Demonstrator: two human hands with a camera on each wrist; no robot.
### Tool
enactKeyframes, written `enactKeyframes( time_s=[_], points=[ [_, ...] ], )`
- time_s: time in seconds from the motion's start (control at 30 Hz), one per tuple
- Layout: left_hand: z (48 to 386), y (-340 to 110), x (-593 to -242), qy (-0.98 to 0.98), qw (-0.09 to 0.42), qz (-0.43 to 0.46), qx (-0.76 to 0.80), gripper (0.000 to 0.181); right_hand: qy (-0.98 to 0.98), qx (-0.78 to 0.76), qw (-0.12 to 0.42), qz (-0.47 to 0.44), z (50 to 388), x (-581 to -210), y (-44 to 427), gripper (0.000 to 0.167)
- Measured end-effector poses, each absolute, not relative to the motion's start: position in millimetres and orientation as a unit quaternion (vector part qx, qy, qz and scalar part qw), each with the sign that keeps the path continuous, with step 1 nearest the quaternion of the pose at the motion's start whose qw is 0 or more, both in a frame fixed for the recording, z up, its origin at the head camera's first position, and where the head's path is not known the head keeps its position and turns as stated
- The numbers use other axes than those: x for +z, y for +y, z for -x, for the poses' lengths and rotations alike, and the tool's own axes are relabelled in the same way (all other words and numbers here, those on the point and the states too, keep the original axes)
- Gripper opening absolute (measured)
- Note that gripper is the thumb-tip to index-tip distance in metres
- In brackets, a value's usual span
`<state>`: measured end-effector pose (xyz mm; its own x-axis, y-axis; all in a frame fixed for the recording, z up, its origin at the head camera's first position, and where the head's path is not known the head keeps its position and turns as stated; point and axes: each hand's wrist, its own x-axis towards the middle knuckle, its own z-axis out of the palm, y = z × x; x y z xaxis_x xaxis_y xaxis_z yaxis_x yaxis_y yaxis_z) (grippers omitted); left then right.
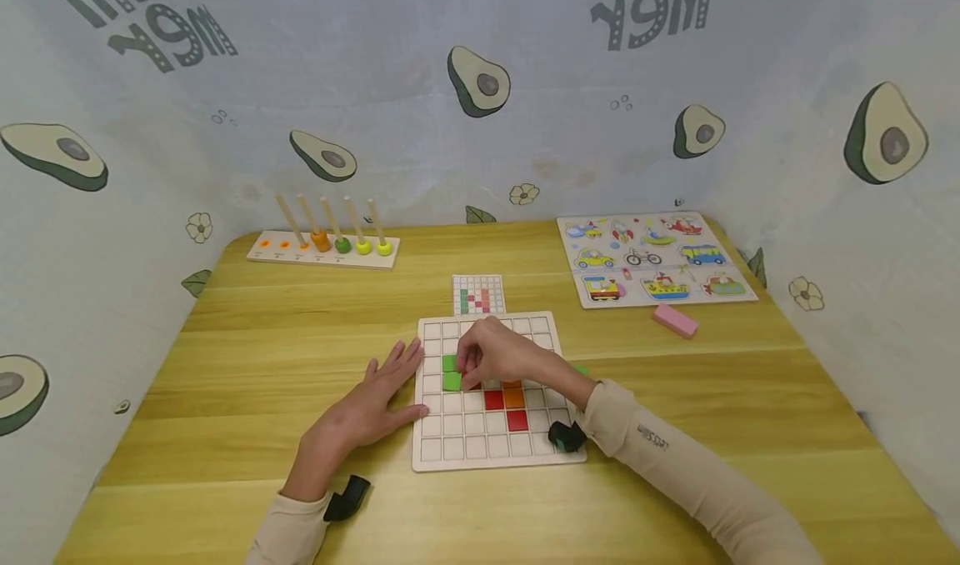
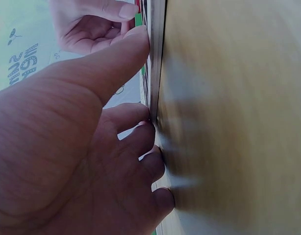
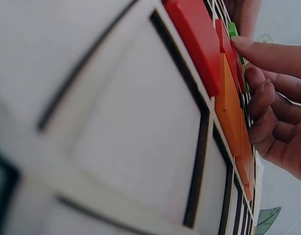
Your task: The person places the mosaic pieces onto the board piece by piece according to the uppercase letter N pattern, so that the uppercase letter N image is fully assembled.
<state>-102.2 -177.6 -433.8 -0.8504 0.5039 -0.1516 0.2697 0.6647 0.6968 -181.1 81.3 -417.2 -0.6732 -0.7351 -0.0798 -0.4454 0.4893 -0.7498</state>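
A white square grid board (image 1: 453,448) lies on the table in the head view. It bears green tiles (image 1: 452,381) at the left, orange tiles (image 1: 513,397) and red tiles (image 1: 517,420) towards the middle. Over its left half, my right hand (image 1: 495,352) has curled fingers and pinches a red tile beside the green ones; the hand partly hides this tile. My left hand (image 1: 375,402) rests at the board's left edge with fingers extended. Its thumb (image 2: 123,54) lies on the board's rim in the left wrist view. A small patterned card (image 1: 480,285) touches the board's far edge.
A peg stand (image 1: 324,255) with coloured rings stands at the back left. At the back right lies a vehicle picture board (image 1: 622,254), with a pink block (image 1: 675,321) in front of it. Something green (image 1: 582,370) shows beside my right forearm.
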Motion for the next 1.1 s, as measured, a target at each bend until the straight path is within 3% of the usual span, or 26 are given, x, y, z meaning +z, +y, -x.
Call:
enactKeyframes(
  time_s=[0.23,0.5,1.1],
  points=[
    [102.8,-176.7,-433.8,0.896,0.169,-0.215,0.350,0.084,0.834,-0.358,0.199,0.369,180.5,-416.4,79.7,0.010],
    [102.6,-176.6,-433.8,0.897,0.170,-0.213,0.350,0.085,0.837,-0.322,0.196,0.398,177.5,-415.9,76.4,0.018],
    [102.4,-176.9,-432.6,0.894,0.167,-0.215,0.357,0.084,0.856,-0.299,0.186,0.380,176.9,-411.4,76.5,0.017]
  ],
)
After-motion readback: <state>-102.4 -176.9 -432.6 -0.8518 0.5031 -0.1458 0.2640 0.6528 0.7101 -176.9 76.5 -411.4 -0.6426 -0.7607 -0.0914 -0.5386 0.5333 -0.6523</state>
